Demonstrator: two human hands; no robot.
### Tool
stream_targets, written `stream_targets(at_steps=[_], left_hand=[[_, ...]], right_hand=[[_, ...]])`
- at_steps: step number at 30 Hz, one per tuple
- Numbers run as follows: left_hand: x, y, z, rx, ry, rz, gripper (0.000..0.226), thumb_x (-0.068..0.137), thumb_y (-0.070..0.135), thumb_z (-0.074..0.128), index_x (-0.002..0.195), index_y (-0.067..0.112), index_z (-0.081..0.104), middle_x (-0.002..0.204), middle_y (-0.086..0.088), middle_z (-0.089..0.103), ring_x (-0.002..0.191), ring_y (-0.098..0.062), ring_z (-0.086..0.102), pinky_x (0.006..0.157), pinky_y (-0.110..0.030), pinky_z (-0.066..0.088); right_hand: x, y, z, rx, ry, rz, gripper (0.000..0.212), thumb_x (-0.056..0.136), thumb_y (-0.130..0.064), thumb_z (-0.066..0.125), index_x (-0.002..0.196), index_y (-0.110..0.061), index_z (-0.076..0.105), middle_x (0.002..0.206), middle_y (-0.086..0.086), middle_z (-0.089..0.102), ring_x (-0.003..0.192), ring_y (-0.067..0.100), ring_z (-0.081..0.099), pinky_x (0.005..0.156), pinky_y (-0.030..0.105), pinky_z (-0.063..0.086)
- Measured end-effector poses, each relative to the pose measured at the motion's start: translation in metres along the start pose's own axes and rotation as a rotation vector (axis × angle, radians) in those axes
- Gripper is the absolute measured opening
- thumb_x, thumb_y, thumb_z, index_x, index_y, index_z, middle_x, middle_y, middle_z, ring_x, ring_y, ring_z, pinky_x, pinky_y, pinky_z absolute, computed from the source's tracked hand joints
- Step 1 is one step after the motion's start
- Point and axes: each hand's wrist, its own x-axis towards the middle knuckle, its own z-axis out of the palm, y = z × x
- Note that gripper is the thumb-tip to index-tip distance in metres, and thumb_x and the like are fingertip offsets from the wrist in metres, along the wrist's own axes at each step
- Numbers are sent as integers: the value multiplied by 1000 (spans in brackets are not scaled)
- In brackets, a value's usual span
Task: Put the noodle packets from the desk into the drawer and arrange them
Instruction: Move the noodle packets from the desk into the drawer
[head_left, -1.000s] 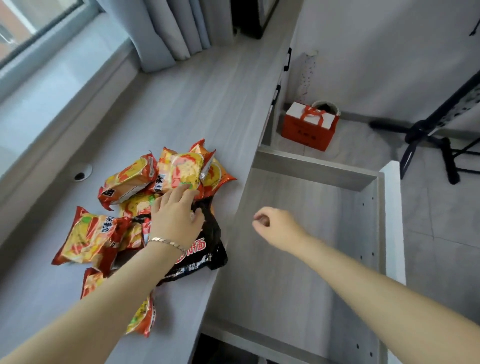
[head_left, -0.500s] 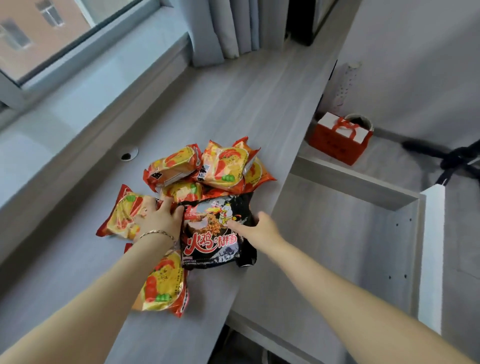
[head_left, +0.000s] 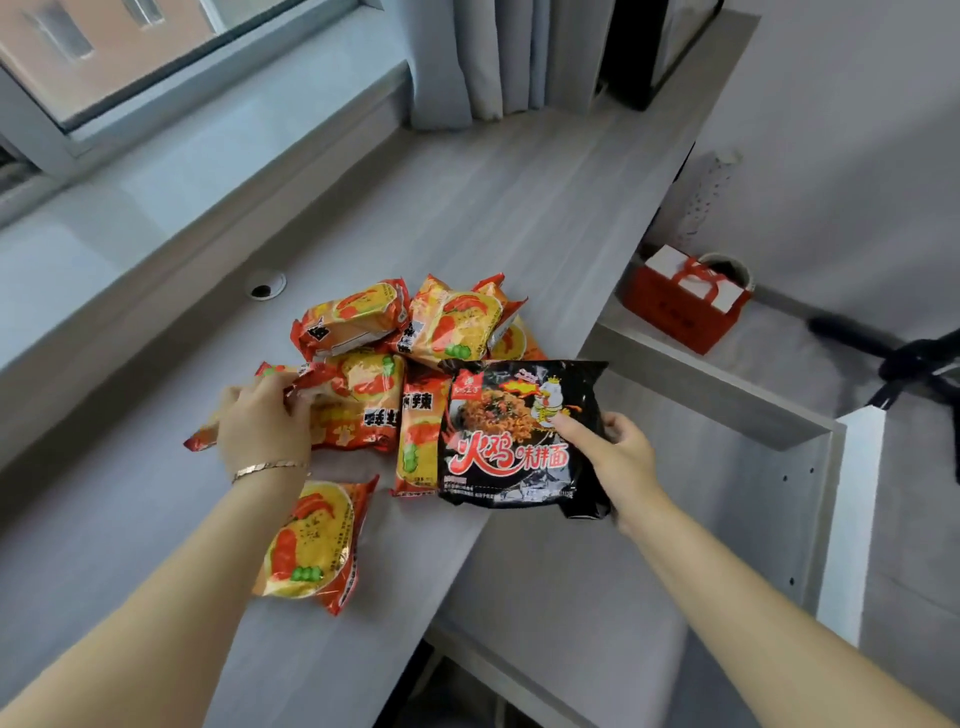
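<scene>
Several orange-and-yellow noodle packets (head_left: 415, 332) lie heaped on the grey desk (head_left: 493, 208). My right hand (head_left: 615, 462) grips the right edge of a black noodle packet (head_left: 511, 436), which is lifted at the desk's edge and partly over the open drawer (head_left: 691, 395). My left hand (head_left: 262, 426) is closed on the top corner of an orange packet (head_left: 200, 439) at the heap's left side. One more orange packet (head_left: 311, 545) lies alone nearer me, partly under my left forearm. The drawer holds no packets where I can see its floor.
A cable hole (head_left: 266, 286) sits in the desk near the window sill. A red gift bag (head_left: 683, 299) stands on the floor beyond the drawer. Black stand legs (head_left: 904, 358) spread at the far right. Curtains (head_left: 483, 57) hang at the back.
My right hand has taken hold of the black packet and raised it toward the drawer side. My left hand has closed on an orange packet's corner. The view has shifted closer.
</scene>
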Motion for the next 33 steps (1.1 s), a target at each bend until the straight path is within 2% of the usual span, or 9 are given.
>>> stream_targets(at_steps=[3, 7, 11, 15, 21, 25, 30, 31, 33], left_hand=[[-7, 37, -16, -123, 185, 156, 19, 82, 2, 57, 95, -2, 69, 90, -25, 68, 93, -43, 53, 66, -44, 44], [-41, 98, -28, -267, 396, 663, 11, 79, 0, 61, 77, -1, 71, 66, -17, 66, 67, -34, 57, 60, -37, 43], [-89, 145, -10, -442, 332, 1012, 19, 83, 0, 57, 72, 2, 73, 63, -9, 68, 67, -21, 44, 61, -30, 41], [-132, 166, 32, -429, 102, 1170, 15, 81, 2, 62, 72, 7, 73, 67, -4, 70, 58, -23, 58, 54, -26, 48], [-161, 170, 103, -187, -246, 1190, 22, 52, -1, 81, 60, 13, 67, 59, -2, 64, 54, -21, 61, 47, -25, 49], [-167, 172, 130, -1, -416, 1190, 31, 34, 5, 85, 53, 17, 64, 55, 2, 62, 51, -18, 60, 45, -18, 44], [-168, 176, 162, 256, -612, 1115, 41, 15, 15, 86, 52, 20, 68, 59, 6, 66, 56, -13, 65, 40, -16, 45], [-165, 175, 165, 317, -655, 1035, 43, 20, 15, 87, 60, 18, 71, 67, 3, 68, 66, -14, 67, 42, -18, 47], [-159, 177, 165, 416, -849, 871, 42, 59, 0, 74, 100, 5, 64, 107, -13, 61, 105, -26, 56, 67, -29, 53]], right_hand=[[5, -2, -24, 90, 49, 71, 25, 70, -25, 76, 82, -19, 56, 82, 6, 71, 57, 12, 70, 46, 24, 54], [12, -3, -53, 249, 145, 122, 19, 72, -27, 73, 80, -22, 57, 68, 0, 73, 56, 16, 69, 44, 26, 52], [20, 19, -83, 398, 316, 166, 27, 77, -23, 70, 98, -15, 57, 99, 9, 68, 79, 23, 65, 69, 39, 54], [24, 59, -107, 486, 512, 287, 48, 77, -18, 72, 118, -2, 53, 118, 16, 62, 92, 26, 62, 88, 41, 51], [45, 98, -124, 561, 707, 524, 63, 75, -18, 74, 128, -1, 44, 132, 19, 54, 111, 34, 58, 90, 47, 51], [62, 111, -136, 648, 586, 576, 40, 87, -5, 58, 126, -1, 47, 132, 21, 54, 115, 35, 56, 93, 41, 48], [75, 112, -140, 438, 491, 627, 39, 87, 0, 52, 125, -2, 48, 132, 19, 53, 119, 33, 52, 88, 34, 44], [77, 111, -140, 380, 476, 628, 39, 86, 0, 53, 125, -3, 48, 132, 19, 52, 120, 32, 51, 89, 34, 44], [80, 109, -137, 290, 443, 616, 40, 86, 0, 53, 125, -1, 48, 133, 21, 51, 122, 33, 49, 95, 35, 43]])
